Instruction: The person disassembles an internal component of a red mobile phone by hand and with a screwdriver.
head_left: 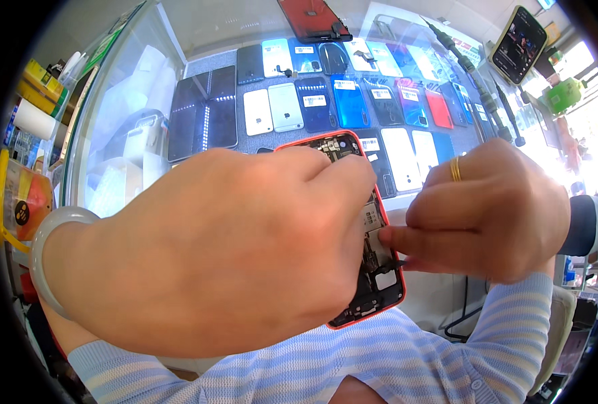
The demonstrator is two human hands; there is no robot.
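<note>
An opened phone (388, 279) with a red frame is tilted in front of me, its dark insides and silvery parts bare. My left hand (245, 249) covers its left side and middle, fingers curled in against it; the fingertips are hidden. A pale bangle (46, 246) circles that wrist. On the phone's right edge is my right hand (487, 215), closed in a pinch, with a gold ring (455, 170) on one finger. A small dark tip shows beneath its fingers by the lower right of the frame; what it belongs to is hidden.
Beyond the hands, a glass display case (252, 145) holds several phones in rows. On its top lie a red phone panel (306, 20), two slim screwdrivers (477, 81) and a propped phone (518, 44) with a lit screen. Far right is a green bottle (563, 96).
</note>
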